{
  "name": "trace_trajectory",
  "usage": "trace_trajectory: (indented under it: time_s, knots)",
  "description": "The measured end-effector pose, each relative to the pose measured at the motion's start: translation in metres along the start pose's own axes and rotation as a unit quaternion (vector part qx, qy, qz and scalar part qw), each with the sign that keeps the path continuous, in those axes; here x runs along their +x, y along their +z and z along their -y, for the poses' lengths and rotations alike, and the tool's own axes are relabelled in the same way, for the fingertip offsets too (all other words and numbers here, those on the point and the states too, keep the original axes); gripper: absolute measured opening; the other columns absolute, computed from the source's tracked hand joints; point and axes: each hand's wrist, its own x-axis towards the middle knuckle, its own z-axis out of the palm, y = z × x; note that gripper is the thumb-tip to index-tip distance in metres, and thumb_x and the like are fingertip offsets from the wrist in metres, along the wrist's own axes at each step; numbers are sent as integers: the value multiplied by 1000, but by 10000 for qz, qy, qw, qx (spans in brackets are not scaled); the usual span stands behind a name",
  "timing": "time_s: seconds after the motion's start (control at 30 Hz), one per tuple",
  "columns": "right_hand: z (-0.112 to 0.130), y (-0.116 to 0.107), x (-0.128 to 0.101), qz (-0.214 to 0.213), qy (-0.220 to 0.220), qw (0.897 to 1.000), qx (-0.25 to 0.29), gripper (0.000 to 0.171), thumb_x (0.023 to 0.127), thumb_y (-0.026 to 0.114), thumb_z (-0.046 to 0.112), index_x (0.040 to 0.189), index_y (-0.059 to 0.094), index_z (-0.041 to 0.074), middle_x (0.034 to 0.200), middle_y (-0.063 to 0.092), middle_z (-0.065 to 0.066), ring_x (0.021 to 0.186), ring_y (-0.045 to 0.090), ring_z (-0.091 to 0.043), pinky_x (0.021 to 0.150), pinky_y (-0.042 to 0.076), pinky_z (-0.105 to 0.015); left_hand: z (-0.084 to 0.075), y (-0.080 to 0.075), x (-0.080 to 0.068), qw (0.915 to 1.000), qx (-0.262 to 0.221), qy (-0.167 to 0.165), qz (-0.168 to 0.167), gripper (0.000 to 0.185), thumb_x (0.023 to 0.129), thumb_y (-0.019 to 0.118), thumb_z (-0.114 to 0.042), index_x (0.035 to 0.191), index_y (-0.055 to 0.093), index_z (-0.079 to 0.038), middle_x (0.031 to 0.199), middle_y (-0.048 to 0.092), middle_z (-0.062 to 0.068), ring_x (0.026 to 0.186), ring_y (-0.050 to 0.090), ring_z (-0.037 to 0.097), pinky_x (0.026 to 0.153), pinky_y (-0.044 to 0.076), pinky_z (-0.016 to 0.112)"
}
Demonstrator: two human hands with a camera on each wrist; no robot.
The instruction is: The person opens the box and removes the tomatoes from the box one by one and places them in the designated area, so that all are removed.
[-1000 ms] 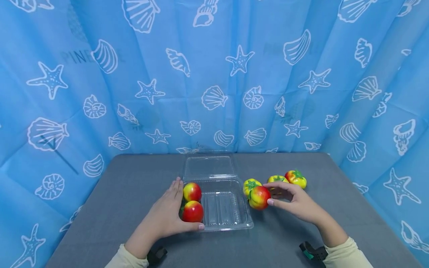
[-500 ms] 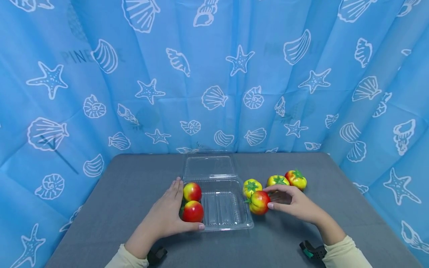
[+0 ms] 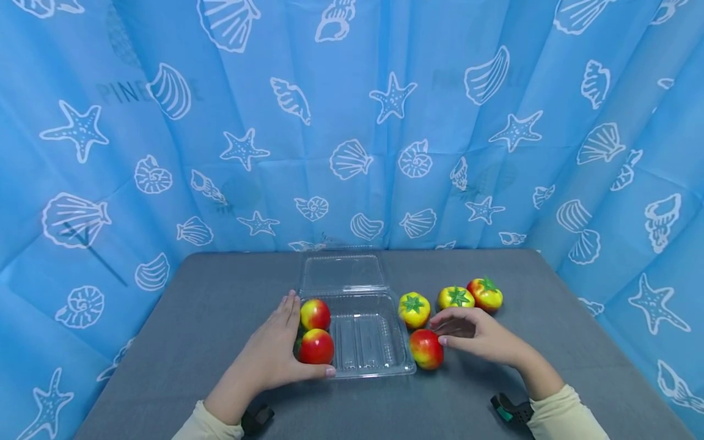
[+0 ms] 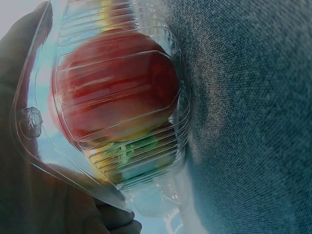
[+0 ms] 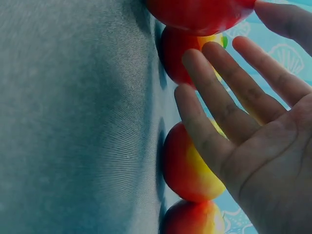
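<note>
A clear plastic clamshell box (image 3: pixel 376 371) lies with its lid (image 3: pixel 343 275) folded back. Two red-and-yellow toy tomatoes (image 3: pixel 316 347) sit inside along its left side; through the ribbed wall in the left wrist view one tomato (image 4: pixel 114 90) shows its green calyx. My left hand (image 3: pixel 275 348) rests against the box's left side, fingers straight, thumb along the front rim. Beside the right wall stands another tomato (image 3: pixel 426 349), its calyx out of sight. My right thumb touches that tomato, while the fingers of my right hand (image 3: pixel 475 330) extend behind it, spread in the right wrist view (image 5: pixel 258 107).
Behind the right hand lie a yellow tomato (image 3: pixel 414 310), a second yellow one (image 3: pixel 456 298) and a red-yellow one (image 3: pixel 485 294). All rest on a grey cloth-covered table (image 3: pixel 231 287). A blue shell-print curtain (image 3: pixel 352 122) hangs at the back and sides.
The tomato by my right hand has shifted toward the front of the table and turned, so its green calyx no longer shows. The yellow tomato behind is now uncovered. My left hand stays put.
</note>
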Motion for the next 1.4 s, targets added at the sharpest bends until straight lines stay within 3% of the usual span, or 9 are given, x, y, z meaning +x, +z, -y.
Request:
trace_trajectory:
  time_s: [0.23, 0.43, 0.73, 1.07, 1.4]
  knots:
    - [2, 0, -1, -146, -379, 9981, -458, 34, 101, 71, 9, 134, 66, 2, 131, 70, -21, 115, 71, -29, 97, 62, -29, 1, 0, 0, 10000, -5, 30, -10, 143, 64, 71, -94, 169, 26, -7, 179, 18, 13, 164, 24, 39, 110, 50, 68]
    - [10, 7, -1, -45, -852, 9947, -577, 33, 98, 74, 8, 131, 70, 5, 135, 70, -18, 120, 68, -20, 101, 62, -38, 1, 0, 0, 10000, -16, 31, 1, 142, 65, 73, -92, 169, 26, -7, 179, 18, 14, 164, 24, 40, 109, 50, 68]
    - [19, 18, 0, 358, -338, 9957, -789, 32, 100, 74, 21, 131, 71, 17, 136, 70, -4, 120, 63, -13, 104, 58, -37, 0, -1, -1, 10000, -15, 45, -23, 142, 64, 72, -92, 168, 28, -6, 178, 19, 14, 163, 25, 40, 108, 52, 68]
    - [12, 8, -3, 579, -742, 9931, -699, 32, 100, 67, 10, 132, 72, 10, 131, 72, -9, 117, 64, -15, 102, 57, -30, 0, 0, 0, 10000, 11, 51, -32, 141, 65, 73, -91, 168, 27, -6, 178, 19, 14, 164, 24, 40, 109, 51, 68]
    - [14, 6, -3, 614, -522, 9951, -581, 27, 102, 67, 14, 128, 73, 12, 130, 71, -12, 115, 65, -12, 93, 61, -31, 1, 0, -1, 9999, 17, 85, -64, 142, 64, 71, -93, 168, 28, -6, 178, 19, 14, 163, 25, 40, 109, 50, 69]
